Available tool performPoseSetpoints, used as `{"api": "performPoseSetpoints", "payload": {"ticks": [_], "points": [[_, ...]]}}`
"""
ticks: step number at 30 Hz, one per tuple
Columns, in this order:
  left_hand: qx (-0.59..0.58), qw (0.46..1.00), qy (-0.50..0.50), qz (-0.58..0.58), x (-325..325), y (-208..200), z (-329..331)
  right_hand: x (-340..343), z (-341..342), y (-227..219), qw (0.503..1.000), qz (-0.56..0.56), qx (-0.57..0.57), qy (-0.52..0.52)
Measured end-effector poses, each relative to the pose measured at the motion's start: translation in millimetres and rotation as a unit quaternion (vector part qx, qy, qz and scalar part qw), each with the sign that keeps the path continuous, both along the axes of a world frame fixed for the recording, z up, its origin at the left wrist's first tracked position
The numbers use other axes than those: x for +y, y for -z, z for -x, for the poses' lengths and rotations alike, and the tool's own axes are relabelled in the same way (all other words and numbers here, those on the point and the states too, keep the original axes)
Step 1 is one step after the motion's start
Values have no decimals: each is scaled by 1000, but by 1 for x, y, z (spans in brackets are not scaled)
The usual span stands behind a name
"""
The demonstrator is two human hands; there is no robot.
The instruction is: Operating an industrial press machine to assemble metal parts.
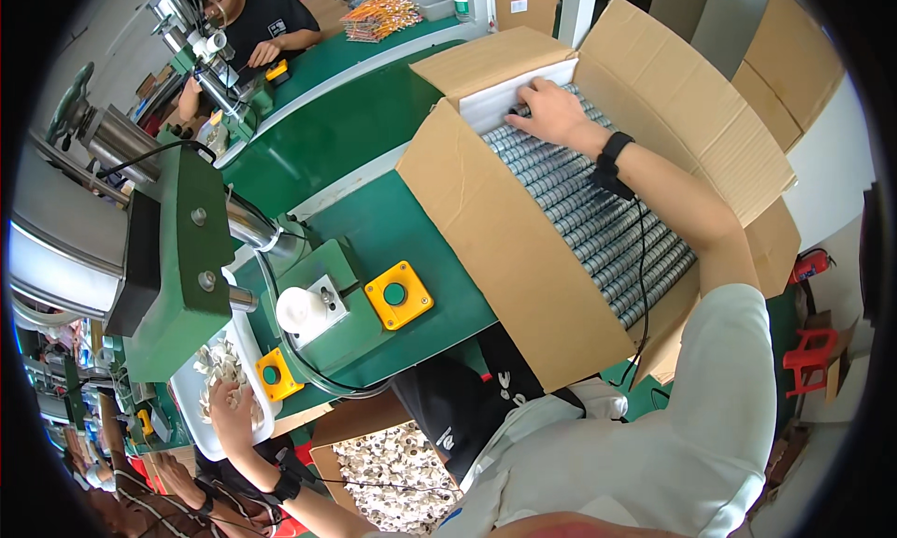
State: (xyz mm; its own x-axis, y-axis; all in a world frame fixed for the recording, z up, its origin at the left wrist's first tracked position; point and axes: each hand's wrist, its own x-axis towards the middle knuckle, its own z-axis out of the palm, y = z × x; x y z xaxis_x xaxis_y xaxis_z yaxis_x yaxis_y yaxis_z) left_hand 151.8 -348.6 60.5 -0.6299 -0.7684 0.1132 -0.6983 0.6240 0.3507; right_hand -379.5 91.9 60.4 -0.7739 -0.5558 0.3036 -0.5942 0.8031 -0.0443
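My left hand (232,417) reaches into a white tray (265,415) of small white parts (217,362); its fingers are bent among the pieces, and what they pinch cannot be made out. My right hand (553,113) is inside an open cardboard box (505,267), at its far end. Thumb and fingers close on a dark, short cylinder (519,112). Below that hand lie many rows of grey ringed cylinders (589,225), packed side by side. A white foam sheet (495,104) lines the box's far wall.
Beside the tray stands a green press (182,258) with a round white fixture (301,311) and yellow button boxes (399,295). A carton of white parts (397,473) sits below the green table (388,225). Across the bench another person (266,24) works; a further person's hand (177,477) shows lower left.
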Motion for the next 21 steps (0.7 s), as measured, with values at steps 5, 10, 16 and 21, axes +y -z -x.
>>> {"api": "performPoseSetpoints", "payload": {"ticks": [5,10,16,21], "points": [[6,1000,10,28,7,1,-1,-7,-6,-7,998,37,-10,47],[31,998,14,47,8,-1,-1,-8,-2,-6,996,55,-25,61],[24,999,7,39,7,-2,2,1,15,3,971,108,-199,-83],[2,1000,1,15,9,-6,2,-18,-26,-24,922,33,-265,-281]]}}
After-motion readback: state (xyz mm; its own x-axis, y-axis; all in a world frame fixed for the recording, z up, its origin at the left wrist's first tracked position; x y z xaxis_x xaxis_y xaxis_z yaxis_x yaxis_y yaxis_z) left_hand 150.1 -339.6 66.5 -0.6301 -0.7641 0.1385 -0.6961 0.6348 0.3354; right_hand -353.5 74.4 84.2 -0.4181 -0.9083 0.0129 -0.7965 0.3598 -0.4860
